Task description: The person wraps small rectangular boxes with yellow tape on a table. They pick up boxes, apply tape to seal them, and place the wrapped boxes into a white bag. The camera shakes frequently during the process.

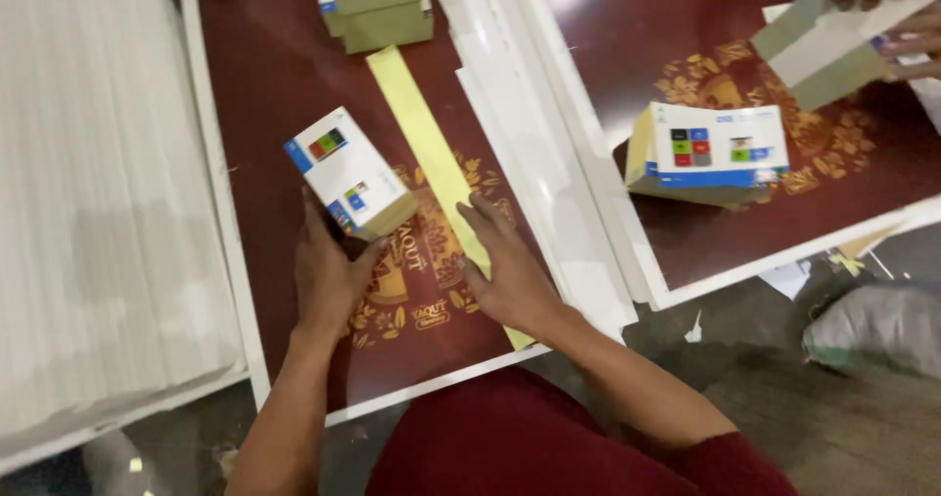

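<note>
My left hand (328, 275) grips a small white printed box (348, 173) from below, holding it tilted above a maroon board (265, 94) with gold ornament. My right hand (505, 266) lies flat with fingers spread on a long yellow paper strip (421, 133) that runs diagonally across the board. The hands are a short gap apart.
Stacked olive-sided boxes (377, 6) sit at the board's far end. White strips (529, 133) lie between this board and a second maroon board (637, 35) holding another printed box (711, 153). Another person's hands (887, 11) hold a flat carton at top right. A white sheet stack (98, 182) fills the left.
</note>
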